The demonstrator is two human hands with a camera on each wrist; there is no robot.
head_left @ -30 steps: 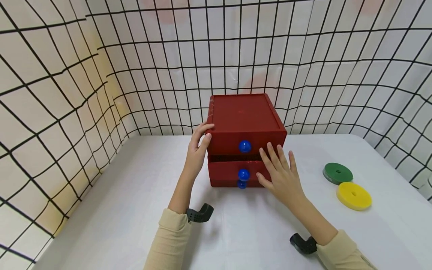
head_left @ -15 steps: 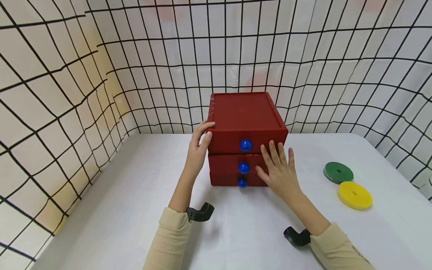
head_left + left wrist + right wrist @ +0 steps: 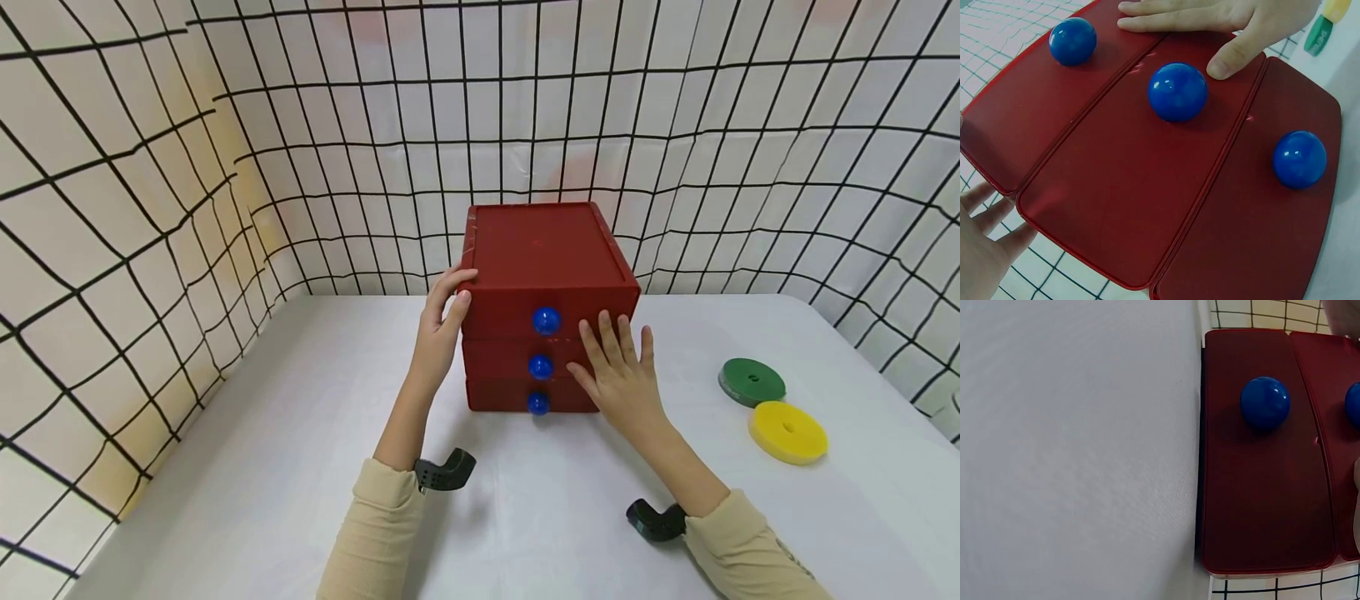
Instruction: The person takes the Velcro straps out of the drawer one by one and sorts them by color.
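Left grip (image 3: pixel 437 333) bends round the near left corner of the red drawer box (image 3: pixel 551 250), thumb at the front edge, a finger over the top; the right grip (image 3: pixel 621 375) lies spread against the front, its thumb just beside the middle blue knob (image 3: pixel 541 367). The box stands upright on the counter (image 3: pixel 337 358), its three drawers (image 3: pixel 498 358) looking flush. It is probably stiff, light plastic with slightly slippery faces, so a firm push could slide the whole thing back (a steadying hold at the corner helps). For pulling, the round knobs seem the natural hold; for shifting the box, its sides. Behind rises the grid-lined wall (image 3: pixel 330 196), the gap hidden; there is more room leftward and toward the person. At right, the green disc (image 3: pixel 752 383) and yellow disc (image 3: pixel 787 433) lie well apart from the box.
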